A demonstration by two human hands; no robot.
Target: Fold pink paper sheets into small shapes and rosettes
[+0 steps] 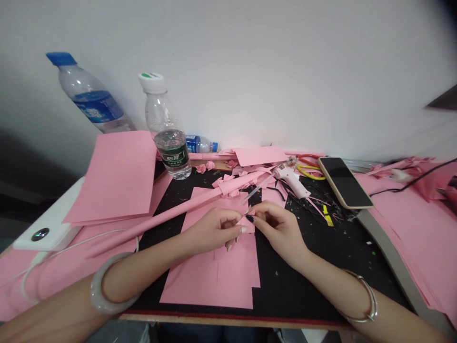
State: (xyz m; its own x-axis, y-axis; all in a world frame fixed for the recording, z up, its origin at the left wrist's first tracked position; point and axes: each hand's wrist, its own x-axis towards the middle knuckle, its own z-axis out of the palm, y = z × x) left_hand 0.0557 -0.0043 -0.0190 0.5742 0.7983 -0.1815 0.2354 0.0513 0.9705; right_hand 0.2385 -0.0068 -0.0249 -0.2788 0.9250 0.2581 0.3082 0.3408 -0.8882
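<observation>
Between my two hands is a small folded piece of pink paper [252,212]. My right hand [282,228] pinches it between thumb and index finger. My left hand [219,230] has its fingers curled and closed at the left side of the same piece; the fingers partly hide it. Beneath the hands lie flat sheets of pink paper [210,286] on a black mat [285,290]. Just beyond them a rolled pink paper tube [171,212] slants across the mat. A white glue gun [292,180] lies behind my right hand, its nozzle side toward the left.
A half-full water bottle [173,147] and a blue-capped bottle [94,102] stand at the back left, by a pink paper stack [117,176] and a white power bank [46,228]. Right of the glue gun are yellow-handled scissors [310,174], a phone [344,183] and more pink sheets [421,233].
</observation>
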